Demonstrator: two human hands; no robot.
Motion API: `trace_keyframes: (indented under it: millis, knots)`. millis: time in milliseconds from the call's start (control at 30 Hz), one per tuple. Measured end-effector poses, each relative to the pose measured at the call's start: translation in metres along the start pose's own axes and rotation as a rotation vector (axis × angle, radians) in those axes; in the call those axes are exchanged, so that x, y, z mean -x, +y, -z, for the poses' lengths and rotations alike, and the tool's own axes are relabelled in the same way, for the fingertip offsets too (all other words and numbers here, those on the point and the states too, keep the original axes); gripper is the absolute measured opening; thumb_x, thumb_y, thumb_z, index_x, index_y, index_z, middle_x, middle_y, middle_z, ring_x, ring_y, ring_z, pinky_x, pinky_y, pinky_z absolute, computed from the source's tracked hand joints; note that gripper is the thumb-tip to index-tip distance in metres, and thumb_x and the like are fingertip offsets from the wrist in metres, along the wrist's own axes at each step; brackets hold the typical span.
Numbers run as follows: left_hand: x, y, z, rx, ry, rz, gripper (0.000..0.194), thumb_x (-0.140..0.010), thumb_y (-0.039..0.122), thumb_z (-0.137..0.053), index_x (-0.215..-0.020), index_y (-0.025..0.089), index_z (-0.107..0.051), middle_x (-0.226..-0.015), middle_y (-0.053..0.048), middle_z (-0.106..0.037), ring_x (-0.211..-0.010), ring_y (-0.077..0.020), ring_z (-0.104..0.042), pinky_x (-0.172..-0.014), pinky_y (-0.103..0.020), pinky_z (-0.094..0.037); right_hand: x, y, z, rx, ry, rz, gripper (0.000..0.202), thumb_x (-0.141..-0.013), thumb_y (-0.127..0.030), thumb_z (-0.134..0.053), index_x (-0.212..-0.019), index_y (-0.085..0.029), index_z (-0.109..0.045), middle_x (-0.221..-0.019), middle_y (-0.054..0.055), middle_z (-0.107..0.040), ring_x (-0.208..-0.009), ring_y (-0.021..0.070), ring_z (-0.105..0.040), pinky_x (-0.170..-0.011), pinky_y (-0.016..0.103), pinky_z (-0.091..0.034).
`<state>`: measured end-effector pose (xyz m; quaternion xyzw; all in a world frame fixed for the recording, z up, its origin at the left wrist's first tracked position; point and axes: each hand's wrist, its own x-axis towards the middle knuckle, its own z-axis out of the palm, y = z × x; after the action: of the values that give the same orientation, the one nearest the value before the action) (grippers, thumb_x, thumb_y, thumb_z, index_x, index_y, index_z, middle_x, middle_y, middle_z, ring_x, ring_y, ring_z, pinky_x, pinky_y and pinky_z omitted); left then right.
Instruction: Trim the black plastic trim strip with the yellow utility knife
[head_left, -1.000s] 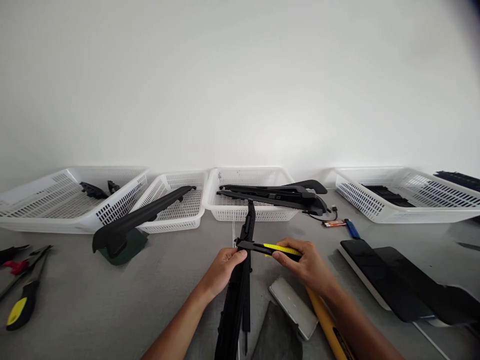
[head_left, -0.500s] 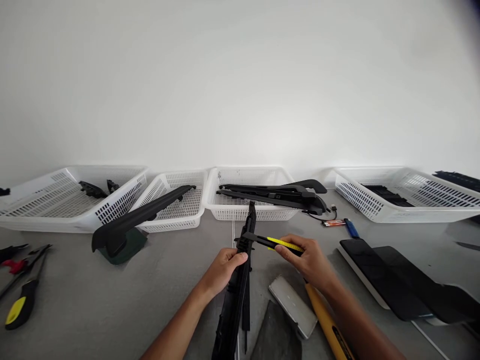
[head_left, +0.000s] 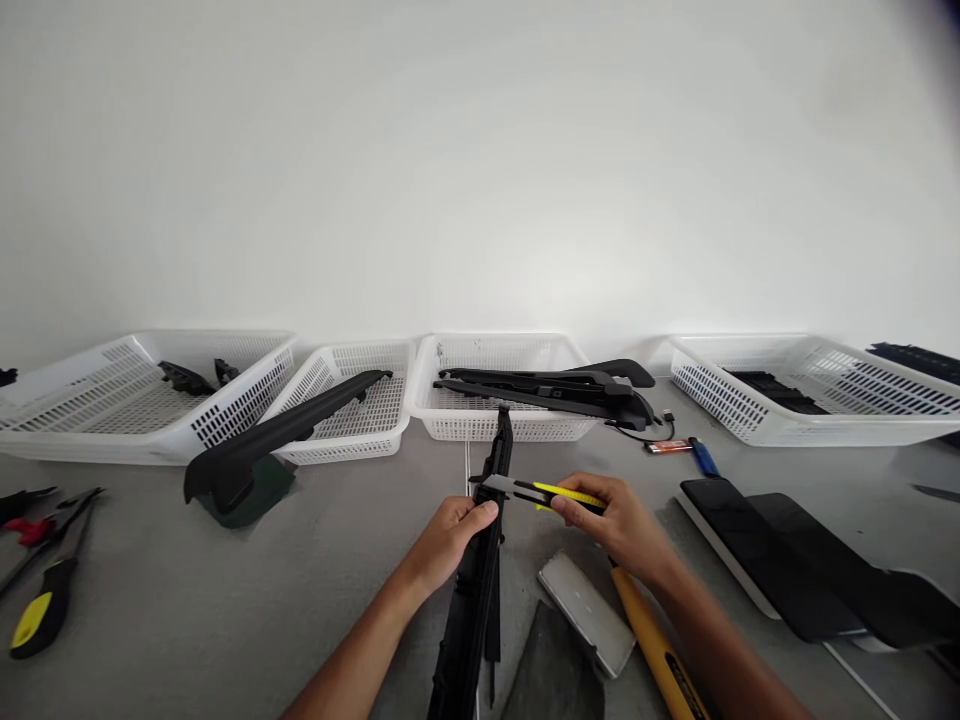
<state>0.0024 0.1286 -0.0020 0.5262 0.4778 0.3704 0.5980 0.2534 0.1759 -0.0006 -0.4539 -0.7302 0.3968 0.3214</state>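
My left hand [head_left: 454, 535] is clamped around a long black plastic strip [head_left: 459, 620], thumb across its top, with the strip running away from me over the grey desk [head_left: 352, 520]; its near end drops out of view. My right hand [head_left: 611, 515] pinches a yellow and black knife [head_left: 571, 495] between thumb and fingers, the blade reaching left across the strip just beyond my left thumb — whether the edge is biting into the plastic, I cannot tell.

Under my right forearm lies a thick yellow handle [head_left: 654, 640], with a pale block [head_left: 589, 612] just beside it and a dark cloth [head_left: 553, 672] touching the block's near end.

Along the wall stand white baskets. A long black cover [head_left: 292, 428] leans into the small basket [head_left: 382, 447], its wide end over a green cloth [head_left: 262, 492] on the desk. Several black parts [head_left: 540, 388] lie across the middle basket [head_left: 510, 430], sticking out past its right side. Well off to my left is a screwdriver [head_left: 43, 612] with a yellow and black handle; to my right, two flat black slabs [head_left: 765, 550] overlap.
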Motion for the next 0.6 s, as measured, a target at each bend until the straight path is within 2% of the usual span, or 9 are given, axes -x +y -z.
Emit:
trace_keyframes:
  millis: [100, 267, 367, 433, 500, 600]
  knots:
    - [-0.0008, -0.0017, 0.0002, 0.011, -0.001, -0.006, 0.063, -0.087, 0.072, -0.059, -0.062, 0.015, -0.063, -0.058, -0.003, -0.059, -0.051, -0.0131, -0.05, -0.052, -0.026, -0.034, -0.0006, 0.0007, -0.0009, 0.015, -0.032, 0.0, 0.048, -0.091, -0.063, -0.063, -0.084, -0.018, -0.077, -0.073, 0.002, -0.064, -0.069, 0.0156, -0.054, -0.061, 0.026, -0.037]
    - [-0.0008, -0.0019, -0.0009, 0.048, -0.04, -0.007, 0.055, -0.087, 0.064, -0.059, -0.059, 0.016, -0.059, -0.055, -0.002, -0.057, -0.048, -0.0121, -0.048, -0.051, -0.025, -0.036, -0.0009, 0.0015, 0.0011, -0.008, 0.057, -0.02, 0.051, -0.092, -0.066, -0.062, -0.086, -0.017, -0.075, -0.073, 0.003, -0.064, -0.068, 0.016, -0.054, -0.062, 0.026, -0.039]
    - [0.0, 0.0008, -0.0014, 0.11, -0.025, -0.061, 0.041, -0.085, 0.056, -0.064, -0.079, 0.015, -0.065, -0.064, -0.003, -0.064, -0.058, -0.0148, -0.056, -0.059, -0.025, -0.045, 0.0, 0.0015, -0.0006, -0.002, -0.028, -0.011, 0.051, -0.092, -0.066, -0.063, -0.085, -0.017, -0.075, -0.072, 0.002, -0.063, -0.067, 0.0155, -0.053, -0.06, 0.026, -0.037]
    - [0.0006, 0.0021, -0.0013, 0.143, -0.007, -0.087, 0.038, -0.084, 0.053, -0.067, -0.092, 0.016, -0.063, -0.067, -0.002, -0.066, -0.061, -0.0151, -0.057, -0.061, -0.026, -0.047, -0.0001, 0.0021, -0.003, 0.015, -0.071, -0.006, 0.05, -0.092, -0.065, -0.063, -0.084, -0.017, -0.075, -0.073, 0.002, -0.064, -0.069, 0.0158, -0.054, -0.061, 0.025, -0.037]
    - [0.001, 0.0019, -0.0009, 0.16, -0.008, -0.063, 0.04, -0.085, 0.054, -0.067, -0.097, 0.017, -0.061, -0.063, 0.0, -0.063, -0.056, -0.0139, -0.053, -0.057, -0.025, -0.046, -0.001, 0.0032, -0.0044, 0.022, -0.035, -0.008, 0.051, -0.091, -0.066, -0.063, -0.086, -0.017, -0.076, -0.075, 0.003, -0.066, -0.07, 0.0167, -0.056, -0.062, 0.026, -0.039]
    - [0.001, -0.0007, -0.0002, 0.153, -0.02, -0.017, 0.042, -0.085, 0.054, -0.068, -0.098, 0.015, -0.064, -0.063, 0.001, -0.06, -0.055, -0.0129, -0.051, -0.055, -0.024, -0.043, -0.0026, 0.0042, -0.0025, 0.018, 0.1, -0.01, 0.053, -0.09, -0.068, -0.063, -0.088, -0.017, -0.077, -0.074, 0.004, -0.067, -0.071, 0.0178, -0.057, -0.064, 0.027, -0.041]
